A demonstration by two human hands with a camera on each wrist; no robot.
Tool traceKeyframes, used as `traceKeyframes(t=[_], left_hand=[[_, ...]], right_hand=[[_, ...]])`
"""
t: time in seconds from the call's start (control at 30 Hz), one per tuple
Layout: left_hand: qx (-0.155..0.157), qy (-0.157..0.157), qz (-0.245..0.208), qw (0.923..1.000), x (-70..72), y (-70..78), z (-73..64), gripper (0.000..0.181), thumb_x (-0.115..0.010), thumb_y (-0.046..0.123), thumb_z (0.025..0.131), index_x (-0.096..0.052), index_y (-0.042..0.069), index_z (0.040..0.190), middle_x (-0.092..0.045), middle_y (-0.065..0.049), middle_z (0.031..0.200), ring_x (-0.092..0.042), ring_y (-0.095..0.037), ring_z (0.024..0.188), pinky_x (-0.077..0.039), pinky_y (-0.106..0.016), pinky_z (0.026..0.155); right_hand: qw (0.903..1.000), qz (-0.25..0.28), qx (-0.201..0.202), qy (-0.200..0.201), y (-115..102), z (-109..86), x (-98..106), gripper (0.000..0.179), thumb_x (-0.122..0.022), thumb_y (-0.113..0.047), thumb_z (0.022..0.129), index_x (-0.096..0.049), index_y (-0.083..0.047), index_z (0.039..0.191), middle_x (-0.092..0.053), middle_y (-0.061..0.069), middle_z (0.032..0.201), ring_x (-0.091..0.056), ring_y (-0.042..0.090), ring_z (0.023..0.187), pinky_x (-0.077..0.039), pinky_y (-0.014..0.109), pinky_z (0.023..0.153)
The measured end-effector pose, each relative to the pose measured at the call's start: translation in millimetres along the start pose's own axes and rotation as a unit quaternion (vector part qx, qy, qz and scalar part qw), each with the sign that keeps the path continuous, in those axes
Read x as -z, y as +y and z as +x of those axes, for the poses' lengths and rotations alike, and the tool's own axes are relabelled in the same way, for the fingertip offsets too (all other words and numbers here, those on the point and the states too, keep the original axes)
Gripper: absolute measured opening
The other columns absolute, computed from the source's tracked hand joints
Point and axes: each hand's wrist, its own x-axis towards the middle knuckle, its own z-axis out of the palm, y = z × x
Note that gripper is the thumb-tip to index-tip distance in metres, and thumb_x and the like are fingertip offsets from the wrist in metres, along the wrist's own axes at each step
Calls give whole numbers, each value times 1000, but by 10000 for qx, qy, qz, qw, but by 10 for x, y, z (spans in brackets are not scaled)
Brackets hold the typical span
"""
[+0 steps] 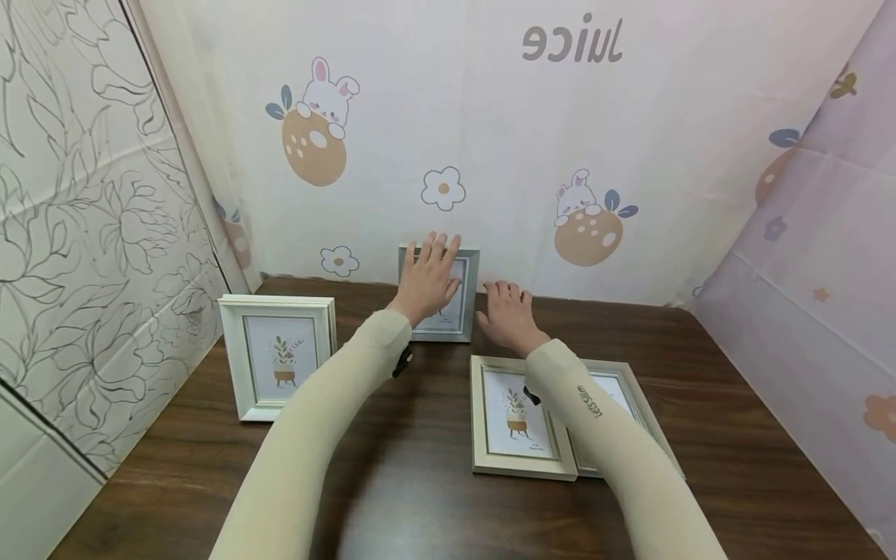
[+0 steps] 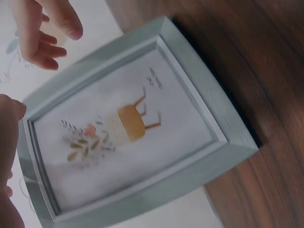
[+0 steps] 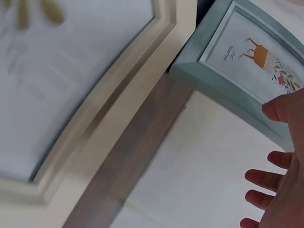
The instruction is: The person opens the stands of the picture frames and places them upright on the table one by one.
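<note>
A grey-green picture frame (image 1: 470, 299) stands upright against the back curtain, with a plant print inside. My left hand (image 1: 425, 281) is in front of its upper part in the head view, fingers extended to its top edge; whether they touch is unclear. In the left wrist view that frame (image 2: 216, 111) fills the middle, with my left thumb (image 2: 19, 109) near a top corner. Just right of the frame hovers my right hand (image 1: 509, 315), holding nothing, fingers spread and loosely bent. The right wrist view has my right hand (image 3: 289, 161) beside the grey-green frame (image 3: 223, 90).
At left, a white picture frame (image 1: 234, 358) stands on the brown wooden table (image 1: 399, 482), another edge showing behind it. A cream frame (image 1: 478, 420) lies face up at right, beside another frame (image 1: 647, 400) partly covered by my right forearm. A printed curtain (image 1: 448, 101) hangs behind.
</note>
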Motion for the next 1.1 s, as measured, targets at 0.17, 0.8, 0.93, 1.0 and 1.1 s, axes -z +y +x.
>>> traceKeyframes(t=[0.17, 0.8, 0.93, 1.0, 1.1], left_hand=[[-66, -55, 12, 10000, 46, 138, -68, 77, -55, 46, 99, -20, 10, 158, -30, -16, 154, -24, -32, 144, -24, -54, 110], [-457, -974, 139, 9941, 15, 514, -437, 80, -44, 54, 101, -8, 13, 160, -23, -16, 158, -21, -32, 145, -22, -55, 113], [-492, -1192, 78, 9916, -10, 553, -521, 80, -42, 55, 102, -6, 15, 160, -23, -16, 158, -19, -33, 147, -21, -56, 113], [-527, -1231, 123, 9909, -20, 566, -565, 80, -42, 56, 101, -6, 15, 160, -24, -16, 157, -21, -33, 146, -22, -55, 113], [-572, -1274, 44, 9902, -49, 577, -640, 80, -43, 55, 101, -7, 15, 160, -26, -17, 156, -23, -33, 145, -24, -54, 111]], right_hand=[[9992, -102, 286, -255, 124, -117, 47, 58, -55, -30, 101, -37, 3, 146, -37, 26, 145, -31, 43, 135, -22, 62, 104], [9858, -374, 1093, -1215, 420, -511, 24, 60, -54, -36, 102, -37, 0, 147, -33, 27, 148, -31, 45, 136, -22, 64, 105], [9830, -516, 1186, -1306, 433, -587, -37, 59, -53, -37, 102, -39, -1, 146, -35, 25, 147, -33, 44, 134, -23, 64, 104], [9814, -596, 1226, -1354, 433, -616, -69, 58, -53, -38, 102, -40, -1, 145, -37, 24, 146, -34, 43, 134, -23, 64, 105], [9772, -818, 1337, -1436, 433, -654, -120, 56, -53, -39, 102, -42, -3, 144, -40, 21, 143, -37, 42, 132, -25, 64, 104]])
